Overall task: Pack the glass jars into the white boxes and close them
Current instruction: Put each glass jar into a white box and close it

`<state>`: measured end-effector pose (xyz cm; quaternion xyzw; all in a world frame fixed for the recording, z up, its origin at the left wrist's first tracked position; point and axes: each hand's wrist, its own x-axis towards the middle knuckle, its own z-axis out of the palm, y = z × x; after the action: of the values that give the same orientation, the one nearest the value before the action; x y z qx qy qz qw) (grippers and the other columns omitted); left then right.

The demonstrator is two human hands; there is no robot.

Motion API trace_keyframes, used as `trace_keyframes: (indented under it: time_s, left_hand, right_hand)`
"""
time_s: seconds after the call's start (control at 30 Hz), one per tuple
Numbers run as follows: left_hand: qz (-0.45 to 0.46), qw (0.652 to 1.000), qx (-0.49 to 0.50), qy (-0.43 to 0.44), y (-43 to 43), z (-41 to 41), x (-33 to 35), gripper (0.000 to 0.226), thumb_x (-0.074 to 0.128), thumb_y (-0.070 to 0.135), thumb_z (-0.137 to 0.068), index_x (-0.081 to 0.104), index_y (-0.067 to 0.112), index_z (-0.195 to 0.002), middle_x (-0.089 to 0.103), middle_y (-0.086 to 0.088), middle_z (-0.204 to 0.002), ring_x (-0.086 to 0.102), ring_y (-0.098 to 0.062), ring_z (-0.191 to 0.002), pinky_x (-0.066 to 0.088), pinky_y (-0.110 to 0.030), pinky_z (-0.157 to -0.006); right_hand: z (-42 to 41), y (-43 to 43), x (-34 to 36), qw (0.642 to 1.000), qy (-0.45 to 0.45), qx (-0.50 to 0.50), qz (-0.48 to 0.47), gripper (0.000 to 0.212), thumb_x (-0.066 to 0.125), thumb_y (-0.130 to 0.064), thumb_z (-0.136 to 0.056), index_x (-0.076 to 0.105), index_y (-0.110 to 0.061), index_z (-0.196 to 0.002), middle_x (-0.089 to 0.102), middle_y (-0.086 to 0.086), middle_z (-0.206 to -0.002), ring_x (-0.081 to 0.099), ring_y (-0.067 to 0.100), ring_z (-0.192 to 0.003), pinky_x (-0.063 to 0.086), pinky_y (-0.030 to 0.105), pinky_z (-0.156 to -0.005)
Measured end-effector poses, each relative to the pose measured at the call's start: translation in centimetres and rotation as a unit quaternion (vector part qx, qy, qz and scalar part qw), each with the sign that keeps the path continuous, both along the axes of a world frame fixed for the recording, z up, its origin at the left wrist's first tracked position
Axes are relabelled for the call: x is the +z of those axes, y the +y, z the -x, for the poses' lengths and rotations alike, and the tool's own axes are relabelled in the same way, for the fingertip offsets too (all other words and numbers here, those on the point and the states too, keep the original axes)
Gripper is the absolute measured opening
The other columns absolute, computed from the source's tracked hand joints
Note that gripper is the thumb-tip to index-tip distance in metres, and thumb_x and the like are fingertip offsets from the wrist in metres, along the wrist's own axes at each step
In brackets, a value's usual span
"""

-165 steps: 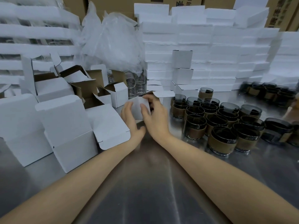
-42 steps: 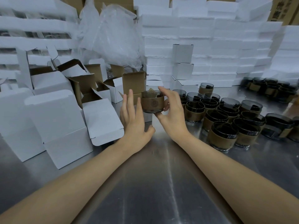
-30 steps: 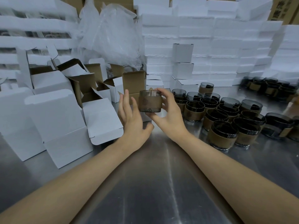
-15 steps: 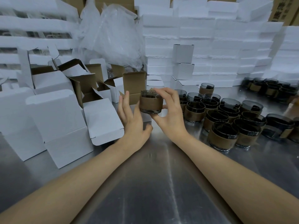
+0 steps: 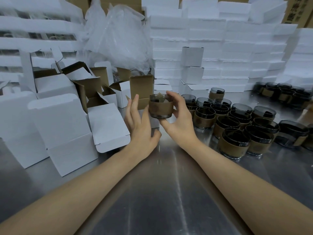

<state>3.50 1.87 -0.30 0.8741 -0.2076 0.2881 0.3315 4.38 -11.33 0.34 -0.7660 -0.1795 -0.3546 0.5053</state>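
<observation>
My right hand (image 5: 179, 121) grips a dark glass jar (image 5: 160, 106) with a brown band, holding it upright above the table. Just behind and under the jar stands a small white box (image 5: 142, 97) with its brown-lined lid flap raised. My left hand (image 5: 140, 124) is beside the box with its fingers straight, touching the box's left side. Several more banded jars (image 5: 232, 122) stand in rows to the right.
Open white boxes (image 5: 67, 126) lie piled at the left on the steel table (image 5: 160, 192). Closed white boxes (image 5: 193, 68) and foam slabs are stacked along the back. A clear plastic bag (image 5: 118, 36) stands behind. More jars (image 5: 279, 94) sit far right.
Earlier both hands worked on a white box. Since then my right hand picked up a jar, turned it upright and brought it over the open box. My left hand stayed beside the box.
</observation>
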Motion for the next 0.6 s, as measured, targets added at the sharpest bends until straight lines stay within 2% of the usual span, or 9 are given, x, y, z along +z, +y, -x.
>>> trace_keyframes:
  time_s: [0.1, 0.17, 0.27, 0.37, 0.5, 0.6]
  left_hand:
    - [-0.005, 1.0, -0.014, -0.015, 0.0, 0.3, 0.01, 0.072, 0.066, 0.011, -0.079, 0.034, 0.006, -0.144, -0.003, -0.011, -0.159, -0.013, -0.017, -0.146, -0.001, -0.036, -0.116]
    - [-0.012, 1.0, -0.018, -0.018, -0.01, 0.4, 0.03, 0.077, 0.066, 0.012, -0.08, 0.028, 0.005, -0.146, -0.001, -0.012, -0.159, -0.011, -0.016, -0.146, 0.001, -0.038, -0.117]
    - [-0.01, 1.0, -0.022, -0.016, 0.09, 0.38, 0.08, 0.08, 0.067, 0.013, -0.081, 0.024, 0.005, -0.148, 0.0, -0.012, -0.159, -0.008, -0.019, -0.146, 0.0, -0.036, -0.116]
    - [-0.027, 0.999, -0.03, -0.004, 0.1, 0.54, 0.05, 0.082, 0.066, 0.015, -0.083, 0.018, 0.006, -0.15, -0.002, -0.012, -0.159, -0.007, -0.019, -0.145, -0.001, -0.035, -0.116]
    - [-0.041, 0.998, -0.043, -0.004, 0.21, 0.65, 0.1, 0.083, 0.064, 0.014, -0.083, 0.016, 0.006, -0.15, 0.002, -0.013, -0.158, -0.001, -0.025, -0.146, 0.005, -0.04, -0.118]
    - [-0.042, 0.997, -0.06, -0.006, 0.25, 0.77, 0.02, 0.085, 0.063, 0.011, -0.082, 0.013, 0.01, -0.151, 0.008, -0.009, -0.159, 0.001, -0.021, -0.147, 0.008, -0.04, -0.118]
  right_hand:
    - [-0.05, -0.27, -0.02, 0.999, 0.037, -0.01, 0.007, 0.072, 0.074, 0.001, -0.075, 0.041, -0.012, -0.138, 0.052, 0.0, -0.132, 0.05, 0.004, -0.121, 0.041, 0.022, -0.105]
    - [-0.18, -0.39, -0.03, 0.999, 0.043, -0.024, 0.017, 0.077, 0.076, -0.004, -0.077, 0.036, -0.01, -0.142, 0.05, -0.001, -0.134, 0.047, 0.003, -0.122, 0.039, 0.019, -0.105]
    - [-0.51, -0.5, -0.1, 0.997, 0.02, -0.056, 0.046, 0.09, 0.079, -0.011, -0.078, 0.024, -0.007, -0.15, 0.045, 0.01, -0.132, 0.045, 0.011, -0.121, 0.041, 0.019, -0.094]
    - [-0.72, -0.52, -0.19, 0.997, 0.008, -0.07, 0.035, 0.092, 0.081, -0.015, -0.076, 0.024, -0.01, -0.149, 0.047, 0.003, -0.126, 0.047, 0.008, -0.114, 0.041, 0.015, -0.086]
    - [-0.84, -0.54, -0.41, 0.998, -0.001, -0.062, 0.011, 0.07, 0.08, -0.011, -0.074, 0.038, -0.02, -0.129, 0.055, 0.003, -0.126, 0.054, 0.013, -0.115, 0.042, 0.013, -0.083]
    - [-0.66, -0.47, -0.3, 0.999, 0.016, -0.038, -0.027, 0.066, 0.08, -0.007, -0.074, 0.034, -0.032, -0.115, 0.059, 0.002, -0.121, 0.057, 0.007, -0.111, 0.04, 0.011, -0.086]
